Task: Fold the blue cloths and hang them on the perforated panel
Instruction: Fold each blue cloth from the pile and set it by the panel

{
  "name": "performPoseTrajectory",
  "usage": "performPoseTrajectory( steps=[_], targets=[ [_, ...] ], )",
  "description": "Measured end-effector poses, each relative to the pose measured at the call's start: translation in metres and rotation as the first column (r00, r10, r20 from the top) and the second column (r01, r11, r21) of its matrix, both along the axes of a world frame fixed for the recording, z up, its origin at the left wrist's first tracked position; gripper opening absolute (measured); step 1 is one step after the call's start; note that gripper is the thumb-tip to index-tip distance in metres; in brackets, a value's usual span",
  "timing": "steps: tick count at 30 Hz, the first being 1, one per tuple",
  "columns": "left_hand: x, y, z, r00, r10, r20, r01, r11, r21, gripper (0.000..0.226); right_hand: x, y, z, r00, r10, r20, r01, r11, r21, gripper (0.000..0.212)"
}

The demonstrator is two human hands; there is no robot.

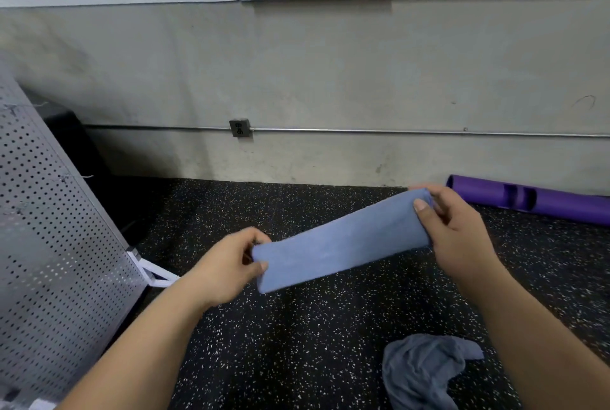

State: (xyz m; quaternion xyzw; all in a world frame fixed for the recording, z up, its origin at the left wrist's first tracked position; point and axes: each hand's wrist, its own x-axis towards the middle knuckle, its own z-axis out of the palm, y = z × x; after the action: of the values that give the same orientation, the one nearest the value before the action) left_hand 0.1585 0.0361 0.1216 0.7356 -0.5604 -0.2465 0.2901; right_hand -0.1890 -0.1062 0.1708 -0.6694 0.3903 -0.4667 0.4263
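A blue cloth [343, 241], folded into a long narrow strip, is stretched in the air between both hands. My left hand [227, 266] pinches its lower left end. My right hand [458, 228] grips the upper right end, thumb on top. A second, crumpled grey-blue cloth [425, 370] lies on the floor at the lower right, under my right forearm. The grey perforated panel [49, 244] stands tilted at the left edge, with nothing blue hanging on the part I see.
The floor is black speckled rubber [313, 343]. A purple roll [534, 200] lies by the wall at the right. The panel's white foot [155, 272] juts out near my left wrist. A pipe and socket [240, 127] run along the concrete wall.
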Motion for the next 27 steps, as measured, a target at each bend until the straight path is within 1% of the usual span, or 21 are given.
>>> performPoseTrajectory(
  steps=[1, 3, 4, 5, 6, 7, 8, 10, 12, 15, 19, 22, 24, 27],
  targets=[
    [-0.003, 0.000, -0.004, 0.998, -0.035, 0.047, 0.031, 0.997, 0.071, 0.038, 0.004, 0.003, 0.004, 0.999, 0.040, -0.035, -0.042, 0.997, -0.059, 0.025],
    [-0.017, 0.000, -0.008, 0.979, -0.135, 0.154, 0.106, 0.977, 0.188, 0.039, 0.012, 0.011, 0.010, 0.982, 0.089, -0.165, -0.118, 0.977, -0.178, 0.027],
    [-0.026, -0.001, -0.009, 0.966, -0.186, 0.181, 0.149, 0.969, 0.199, 0.039, 0.017, 0.015, 0.013, 0.970, 0.099, -0.223, -0.150, 0.963, -0.224, 0.029],
    [-0.037, -0.003, -0.008, 0.959, -0.230, 0.164, 0.204, 0.965, 0.166, 0.044, 0.023, 0.019, 0.015, 0.956, 0.117, -0.268, -0.186, 0.951, -0.248, 0.030],
    [-0.049, -0.005, -0.006, 0.960, -0.266, 0.086, 0.258, 0.961, 0.094, 0.055, 0.028, 0.023, 0.016, 0.940, 0.146, -0.308, -0.227, 0.942, -0.247, 0.031],
    [-0.063, -0.009, -0.002, 0.957, -0.289, -0.027, 0.289, 0.957, -0.002, 0.065, 0.034, 0.027, 0.017, 0.920, 0.181, -0.347, -0.272, 0.933, -0.236, 0.032],
    [-0.075, -0.012, 0.002, 0.944, -0.298, -0.143, 0.286, 0.953, -0.101, 0.071, 0.039, 0.031, 0.018, 0.898, 0.214, -0.385, -0.316, 0.922, -0.224, 0.032],
    [-0.096, -0.018, 0.013, 0.899, -0.311, -0.309, 0.242, 0.939, -0.243, 0.066, 0.046, 0.034, 0.016, 0.868, 0.263, -0.422, -0.371, 0.908, -0.197, 0.031],
    [-0.110, -0.022, 0.018, 0.864, -0.317, -0.390, 0.207, 0.931, -0.300, 0.056, 0.048, 0.034, 0.016, 0.878, 0.277, -0.391, -0.368, 0.912, -0.181, 0.029],
    [-0.116, -0.026, 0.014, 0.817, -0.326, -0.476, 0.209, 0.936, -0.282, 0.046, 0.046, 0.032, 0.017, 0.915, 0.258, -0.311, -0.324, 0.928, -0.185, 0.026],
    [-0.117, -0.030, 0.007, 0.807, -0.323, -0.495, 0.248, 0.945, -0.213, 0.033, 0.039, 0.026, 0.016, 0.977, 0.169, -0.134, -0.187, 0.973, -0.137, 0.021],
    [-0.116, -0.029, 0.001, 0.796, -0.367, -0.481, 0.349, 0.928, -0.131, 0.022, 0.033, 0.017, 0.020, 0.998, 0.048, -0.039, -0.053, 0.987, -0.151, 0.016],
    [-0.118, -0.027, 0.000, 0.763, -0.383, -0.520, 0.388, 0.915, -0.105, 0.022, 0.029, 0.012, 0.021, 1.000, -0.005, 0.017, 0.007, 0.993, -0.119, 0.013],
    [-0.120, -0.026, 0.002, 0.690, -0.361, -0.628, 0.375, 0.920, -0.117, 0.033, 0.031, 0.010, 0.019, 0.995, -0.028, 0.098, 0.029, 1.000, -0.010, 0.006]
  ],
)
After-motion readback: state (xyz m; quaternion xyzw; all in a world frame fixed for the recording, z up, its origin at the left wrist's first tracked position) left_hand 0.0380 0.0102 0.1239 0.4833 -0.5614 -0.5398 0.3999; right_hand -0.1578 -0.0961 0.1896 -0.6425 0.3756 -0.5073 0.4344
